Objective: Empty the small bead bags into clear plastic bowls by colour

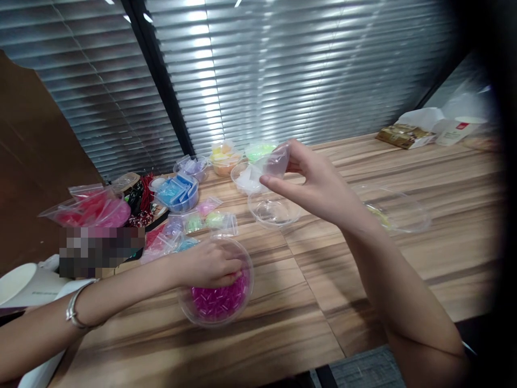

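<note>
My left hand (212,262) reaches into a clear round bowl (215,325) of small magenta tube-like pieces (220,302). Its fingers are curled down at the pieces, and what they grip, if anything, is hidden. Raised over the table, my right hand (309,180) has a small clear plastic bag (278,160) between thumb and fingers. Below and behind the bag stand an apparently empty clear bowl (273,220) and a bowl with white contents (247,180). Several small zip bags of coloured pieces (194,222) lie just beyond the magenta bowl.
Bowls with blue packets (177,194), purple (191,167), orange-yellow (225,160) and green (258,151) contents line the back. Pink-red bags (91,210) are piled left, near a paper cup (20,285). A clear container (412,213) lies right; a gold packet (404,136) sits far right.
</note>
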Action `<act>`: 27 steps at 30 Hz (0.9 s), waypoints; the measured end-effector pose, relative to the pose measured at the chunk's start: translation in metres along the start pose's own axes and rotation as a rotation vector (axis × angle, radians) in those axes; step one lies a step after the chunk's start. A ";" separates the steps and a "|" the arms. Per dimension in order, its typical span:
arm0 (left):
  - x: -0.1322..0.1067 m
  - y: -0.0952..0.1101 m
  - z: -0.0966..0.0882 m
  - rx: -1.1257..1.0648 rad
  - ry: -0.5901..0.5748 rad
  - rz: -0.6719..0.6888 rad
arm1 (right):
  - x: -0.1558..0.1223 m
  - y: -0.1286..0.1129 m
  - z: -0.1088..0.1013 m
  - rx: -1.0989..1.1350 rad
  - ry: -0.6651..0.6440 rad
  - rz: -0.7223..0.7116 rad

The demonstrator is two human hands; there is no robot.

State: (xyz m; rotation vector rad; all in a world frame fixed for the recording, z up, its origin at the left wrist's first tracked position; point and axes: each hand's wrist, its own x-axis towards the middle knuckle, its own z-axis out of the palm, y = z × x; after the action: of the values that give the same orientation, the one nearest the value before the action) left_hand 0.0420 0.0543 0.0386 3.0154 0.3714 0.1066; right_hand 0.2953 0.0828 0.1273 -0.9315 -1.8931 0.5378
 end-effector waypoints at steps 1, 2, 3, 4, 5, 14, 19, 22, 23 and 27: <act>0.000 0.001 -0.003 -0.003 -0.004 0.016 | 0.000 0.000 0.000 -0.003 0.000 -0.001; 0.001 0.001 -0.005 -0.005 -0.007 0.028 | 0.000 -0.001 0.000 -0.007 -0.003 -0.001; 0.001 0.002 -0.007 -0.007 -0.010 0.037 | -0.001 -0.001 0.000 -0.012 -0.007 -0.001; 0.001 0.003 -0.009 -0.009 -0.012 0.043 | -0.001 -0.001 0.000 -0.017 -0.012 0.000; 0.001 0.004 -0.011 -0.010 -0.015 0.041 | -0.001 -0.001 0.000 -0.021 -0.021 0.002; -0.001 0.007 -0.018 -0.071 -0.098 -0.069 | -0.002 -0.006 0.001 -0.062 -0.091 0.013; -0.004 0.010 -0.019 -0.048 -0.064 -0.085 | -0.004 -0.010 0.002 -0.058 -0.104 -0.003; -0.006 0.010 -0.020 -0.062 -0.040 -0.063 | -0.004 -0.010 0.003 -0.059 -0.109 -0.007; -0.006 0.010 -0.020 -0.076 -0.039 -0.060 | -0.004 -0.010 0.003 -0.059 -0.108 -0.008; -0.007 0.010 -0.017 -0.104 0.022 -0.066 | -0.004 -0.012 0.004 -0.055 -0.064 -0.017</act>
State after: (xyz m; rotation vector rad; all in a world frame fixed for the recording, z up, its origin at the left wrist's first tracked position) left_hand 0.0366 0.0451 0.0557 2.8984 0.4528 0.1490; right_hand 0.2886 0.0721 0.1314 -0.9433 -1.9800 0.5132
